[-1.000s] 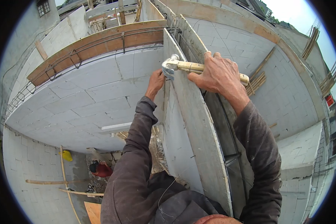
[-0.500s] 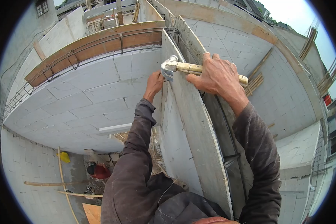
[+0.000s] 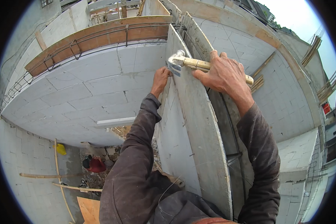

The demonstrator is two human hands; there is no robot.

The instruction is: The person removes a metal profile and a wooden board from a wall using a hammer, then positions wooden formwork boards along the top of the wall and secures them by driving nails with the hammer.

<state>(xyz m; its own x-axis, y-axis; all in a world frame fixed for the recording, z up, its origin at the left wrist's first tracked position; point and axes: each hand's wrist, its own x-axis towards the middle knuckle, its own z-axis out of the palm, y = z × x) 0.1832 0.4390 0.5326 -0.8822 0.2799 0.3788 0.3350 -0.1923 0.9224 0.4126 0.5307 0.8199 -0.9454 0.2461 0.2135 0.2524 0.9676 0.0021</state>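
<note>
My right hand (image 3: 227, 76) is wrapped round the pale wooden handle of a claw hammer (image 3: 198, 64), over the top of a grey formwork panel (image 3: 198, 108). The hammer's metal head is at the left face of the panel, claw pointing down. Just left of the head, my left hand (image 3: 161, 80) is closed at the panel's left side, fingertips pinched on something too small to make out. Between this panel and a second one to its right runs a gap with dark steel bars (image 3: 227, 123).
A white block wall (image 3: 100, 86) with a wooden board (image 3: 100, 35) and rebar along its top stands at the left. Far below, a person in red (image 3: 96, 165) crouches near bamboo poles (image 3: 58, 160). Another block wall (image 3: 287, 89) rises at the right.
The view has shifted slightly. Both hands and the hammer sit a little further right in the picture, still at the panel's edge. The person below has moved slightly.
</note>
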